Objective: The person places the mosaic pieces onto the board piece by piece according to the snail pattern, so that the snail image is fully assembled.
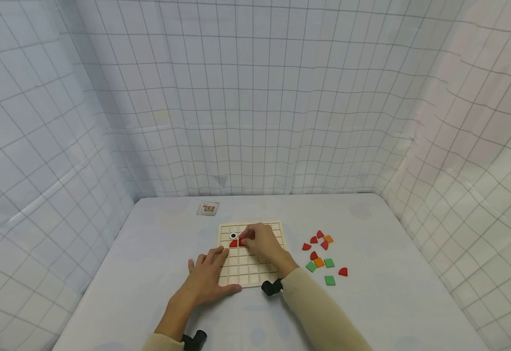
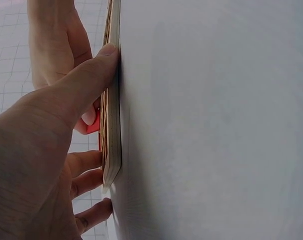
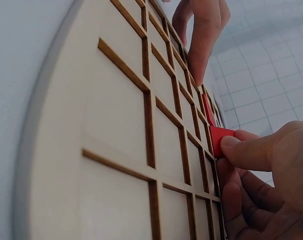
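Note:
A pale wooden grid board lies on the table. My right hand pinches a red tile between thumb and finger over the upper rows; in the right wrist view its lower edge meets the grid. Beside it, a red quarter-round tile sits in a cell. Above that is a white tile with a black dot, like an eye. My left hand rests with spread fingers on the board's left side, its thumb along the front edge. Part of the board is hidden under the hands.
Right of the board lie several loose red quarter-round tiles, green square tiles and orange tiles. A small picture card lies at the back left. White gridded cloth encloses the table on the back and sides.

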